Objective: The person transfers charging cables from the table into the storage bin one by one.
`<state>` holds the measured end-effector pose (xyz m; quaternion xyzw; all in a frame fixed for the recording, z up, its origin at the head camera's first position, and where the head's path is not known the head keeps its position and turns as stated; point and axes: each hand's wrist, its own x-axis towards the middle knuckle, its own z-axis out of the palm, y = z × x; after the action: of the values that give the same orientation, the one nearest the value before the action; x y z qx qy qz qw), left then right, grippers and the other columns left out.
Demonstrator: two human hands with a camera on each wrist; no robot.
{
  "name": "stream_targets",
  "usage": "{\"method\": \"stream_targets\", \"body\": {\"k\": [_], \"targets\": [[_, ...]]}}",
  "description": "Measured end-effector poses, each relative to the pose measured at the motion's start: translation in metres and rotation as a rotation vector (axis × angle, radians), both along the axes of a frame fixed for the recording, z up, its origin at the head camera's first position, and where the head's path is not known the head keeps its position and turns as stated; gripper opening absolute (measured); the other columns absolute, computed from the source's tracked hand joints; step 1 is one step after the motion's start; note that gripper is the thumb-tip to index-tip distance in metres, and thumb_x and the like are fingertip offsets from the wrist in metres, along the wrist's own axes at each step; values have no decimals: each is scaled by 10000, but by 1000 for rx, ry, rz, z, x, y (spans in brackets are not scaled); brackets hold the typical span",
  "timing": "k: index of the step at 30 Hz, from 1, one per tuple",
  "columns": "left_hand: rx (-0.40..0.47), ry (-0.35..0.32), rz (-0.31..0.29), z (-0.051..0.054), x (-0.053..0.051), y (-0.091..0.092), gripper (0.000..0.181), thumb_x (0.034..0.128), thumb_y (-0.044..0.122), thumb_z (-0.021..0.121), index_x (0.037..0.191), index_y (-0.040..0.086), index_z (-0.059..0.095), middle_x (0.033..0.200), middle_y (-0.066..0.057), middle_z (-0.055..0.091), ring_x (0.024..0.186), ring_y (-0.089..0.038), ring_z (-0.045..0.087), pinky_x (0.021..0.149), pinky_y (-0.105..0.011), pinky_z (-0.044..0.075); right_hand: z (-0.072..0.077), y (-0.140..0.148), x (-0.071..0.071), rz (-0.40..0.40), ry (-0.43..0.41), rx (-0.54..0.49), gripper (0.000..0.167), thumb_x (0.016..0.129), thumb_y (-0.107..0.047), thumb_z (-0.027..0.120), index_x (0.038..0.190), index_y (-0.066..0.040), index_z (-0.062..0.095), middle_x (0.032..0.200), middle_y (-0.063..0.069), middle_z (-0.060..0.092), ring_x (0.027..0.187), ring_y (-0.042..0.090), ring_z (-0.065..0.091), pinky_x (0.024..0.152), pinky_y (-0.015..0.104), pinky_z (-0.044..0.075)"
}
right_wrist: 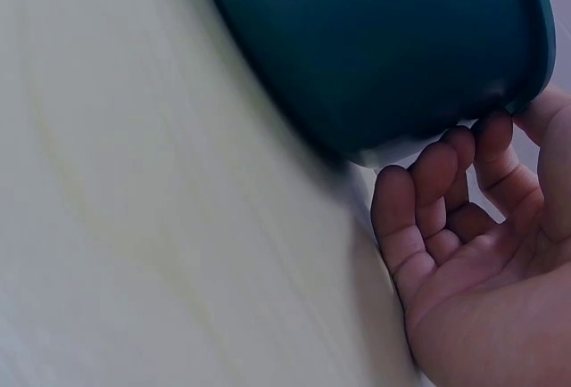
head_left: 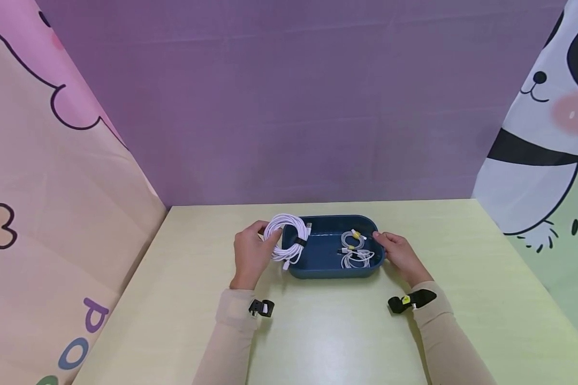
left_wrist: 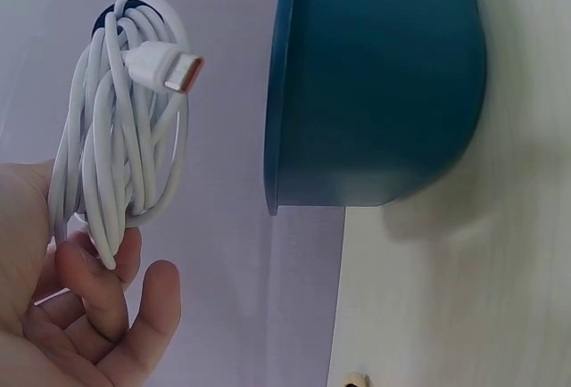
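Note:
My left hand pinches a large coiled white charging cable, held above the left end of a dark blue tray. A black strap binds the coil. Up close in the left wrist view, one metal-tipped plug stands out from the coil. At the tray's other end, my right hand grips the rim, thumb on top and fingers against the outer wall. Inside the tray, on the right, lie two smaller coiled white cables, one behind the other; the rear one has yellow ties.
The tray stands on a pale wooden table. A purple cloth backdrop rises behind the table's far edge. Printed cloth walls flank both sides, with a pink figure on the left and a panda on the right.

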<state>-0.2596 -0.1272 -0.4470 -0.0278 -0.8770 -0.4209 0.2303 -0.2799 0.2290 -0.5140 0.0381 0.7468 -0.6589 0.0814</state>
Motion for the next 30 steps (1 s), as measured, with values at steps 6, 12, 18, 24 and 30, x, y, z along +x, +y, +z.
{"method": "stream_targets", "body": {"k": [6,12,18,24,30], "targets": [[-33,4,-9,3,-3,4,225,874,249,815,994,62,777,803,-75,721,690,-235,576,622,-301,397,0,-1,-1,-7,2,1,395,1034,-456,574,900,-86,613,747,-102,509,751,62,489,697,210,393],[-69,3,-32,8,-5,10,220,876,256,809,994,71,785,830,-70,745,780,-277,653,699,-351,425,1,-1,-2,-12,0,5,387,1033,-460,573,896,-102,628,744,-100,508,735,64,485,689,215,379],[-91,-17,-51,11,-6,14,230,886,254,804,1027,74,785,858,-73,756,785,-257,666,662,-327,449,1,-1,-1,-11,-6,16,383,1033,-472,567,901,-117,625,733,-108,498,730,65,476,690,222,361],[-105,-29,-59,12,-9,17,242,897,265,796,1049,77,783,857,-65,750,766,-236,638,638,-294,430,4,-1,1,4,-8,-21,347,1049,-413,562,867,-124,630,724,-101,507,743,65,485,709,213,392],[-125,-29,-78,11,-13,19,240,907,269,787,1056,81,779,890,-55,765,804,-230,665,659,-315,465,3,-2,0,1,1,-44,323,1052,-389,564,866,-135,635,729,-111,516,738,55,492,689,191,408]]}}
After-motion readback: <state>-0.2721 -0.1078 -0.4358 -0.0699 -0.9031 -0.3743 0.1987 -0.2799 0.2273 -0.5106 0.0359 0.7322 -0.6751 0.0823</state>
